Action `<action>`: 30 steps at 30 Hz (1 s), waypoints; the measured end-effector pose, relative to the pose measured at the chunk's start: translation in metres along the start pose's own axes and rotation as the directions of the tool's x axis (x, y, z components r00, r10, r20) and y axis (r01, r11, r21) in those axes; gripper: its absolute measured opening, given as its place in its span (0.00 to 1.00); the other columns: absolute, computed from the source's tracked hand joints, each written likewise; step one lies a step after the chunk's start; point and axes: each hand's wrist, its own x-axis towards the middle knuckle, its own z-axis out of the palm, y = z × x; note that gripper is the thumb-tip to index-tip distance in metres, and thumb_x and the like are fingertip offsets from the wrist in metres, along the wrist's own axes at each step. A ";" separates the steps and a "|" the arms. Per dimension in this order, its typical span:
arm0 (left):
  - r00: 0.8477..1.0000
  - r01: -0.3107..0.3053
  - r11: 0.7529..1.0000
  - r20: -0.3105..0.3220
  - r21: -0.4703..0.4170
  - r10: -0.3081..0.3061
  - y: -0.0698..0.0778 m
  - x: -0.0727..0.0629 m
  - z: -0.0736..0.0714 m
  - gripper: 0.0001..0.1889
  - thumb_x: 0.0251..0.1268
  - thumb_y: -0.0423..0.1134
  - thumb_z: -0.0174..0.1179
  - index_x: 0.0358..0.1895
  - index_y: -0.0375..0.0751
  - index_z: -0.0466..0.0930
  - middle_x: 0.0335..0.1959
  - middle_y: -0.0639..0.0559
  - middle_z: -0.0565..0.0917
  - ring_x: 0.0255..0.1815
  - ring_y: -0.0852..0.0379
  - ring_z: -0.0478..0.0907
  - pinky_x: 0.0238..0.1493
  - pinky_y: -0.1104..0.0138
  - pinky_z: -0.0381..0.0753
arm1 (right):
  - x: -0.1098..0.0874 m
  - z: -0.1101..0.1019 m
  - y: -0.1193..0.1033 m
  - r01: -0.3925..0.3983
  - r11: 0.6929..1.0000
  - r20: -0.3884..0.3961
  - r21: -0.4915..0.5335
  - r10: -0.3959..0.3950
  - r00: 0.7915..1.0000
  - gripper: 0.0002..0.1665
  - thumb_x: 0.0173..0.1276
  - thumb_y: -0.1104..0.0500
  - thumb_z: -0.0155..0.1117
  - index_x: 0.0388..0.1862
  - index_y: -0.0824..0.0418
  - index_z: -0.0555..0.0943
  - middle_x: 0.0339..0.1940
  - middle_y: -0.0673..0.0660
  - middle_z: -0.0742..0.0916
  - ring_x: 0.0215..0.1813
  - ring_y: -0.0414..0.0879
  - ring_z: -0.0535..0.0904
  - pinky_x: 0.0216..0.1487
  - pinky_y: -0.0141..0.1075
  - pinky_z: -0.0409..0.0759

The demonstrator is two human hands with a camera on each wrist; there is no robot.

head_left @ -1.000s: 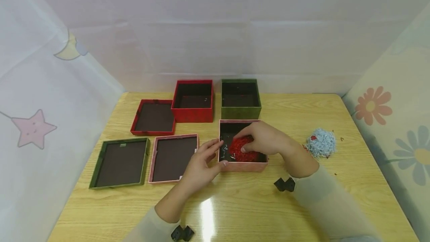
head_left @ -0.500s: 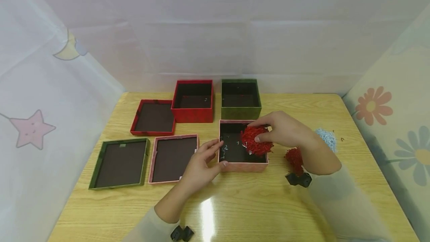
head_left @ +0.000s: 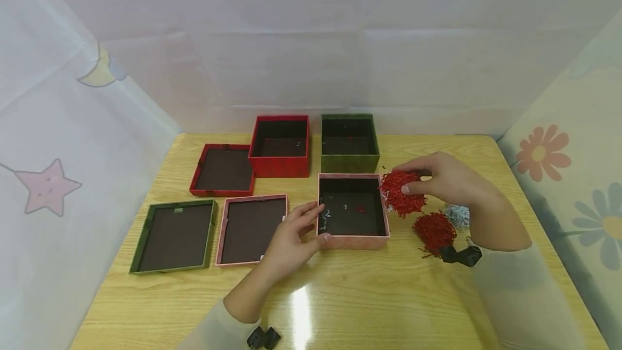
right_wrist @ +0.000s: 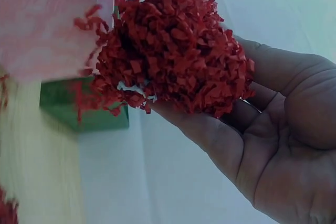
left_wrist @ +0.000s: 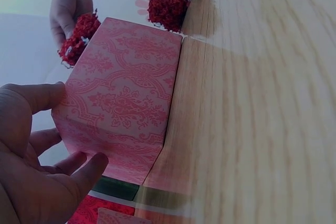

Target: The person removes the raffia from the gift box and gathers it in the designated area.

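A clump of red shredded paper [head_left: 401,193], flecked with a few pale strands, is pinched by my right hand [head_left: 444,180] just off the right edge of the pink box [head_left: 355,241]. In the right wrist view, thumb and fingers hold the clump [right_wrist: 178,51] from one side. Relaxed and fairly straight, my left hand [head_left: 296,234] touches the pink box at its front left corner. The left wrist view has its fingertips [left_wrist: 97,163] against the patterned side. Inside the box, a few blue and red scraps lie on the dark bottom.
A second red paper pile [head_left: 434,232] lies right of the box, beside a light blue pile [head_left: 457,216] partly behind my wrist. Behind stand an open red box [head_left: 278,167] and green box [head_left: 350,164]. Left lie red [head_left: 224,170], green [head_left: 175,236] and pink [head_left: 252,231] lids.
My right hand has lifted the red shredded paper out of the pink box and carried it right, past the rim. My left hand has stayed at the box corner.
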 end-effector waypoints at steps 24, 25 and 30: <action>1.000 -0.007 1.000 0.000 0.011 0.007 0.001 0.001 0.001 0.34 0.67 0.38 0.73 0.76 0.52 0.72 0.76 0.55 0.68 0.73 0.55 0.70 0.67 0.68 0.77 | 0.000 0.018 0.078 -0.201 0.978 -0.063 0.059 0.204 0.977 0.29 0.74 0.54 0.69 0.70 0.64 0.79 0.62 0.68 0.85 0.65 0.67 0.78 0.59 0.61 0.81; 1.000 -0.006 1.000 0.000 0.013 0.006 0.002 0.001 0.001 0.34 0.67 0.38 0.73 0.76 0.52 0.72 0.76 0.55 0.68 0.73 0.55 0.70 0.67 0.68 0.77 | 0.000 0.019 0.080 -0.202 0.978 -0.066 0.054 0.205 0.977 0.29 0.75 0.54 0.69 0.70 0.65 0.79 0.63 0.68 0.84 0.66 0.68 0.77 0.59 0.62 0.81; 1.000 -0.001 1.000 0.003 0.017 0.001 0.002 0.000 0.001 0.35 0.67 0.38 0.73 0.76 0.52 0.72 0.77 0.54 0.67 0.73 0.55 0.70 0.67 0.68 0.76 | 0.002 0.025 0.089 -0.207 0.978 -0.079 0.036 0.209 0.975 0.30 0.75 0.54 0.69 0.70 0.66 0.78 0.65 0.72 0.81 0.68 0.71 0.74 0.60 0.64 0.79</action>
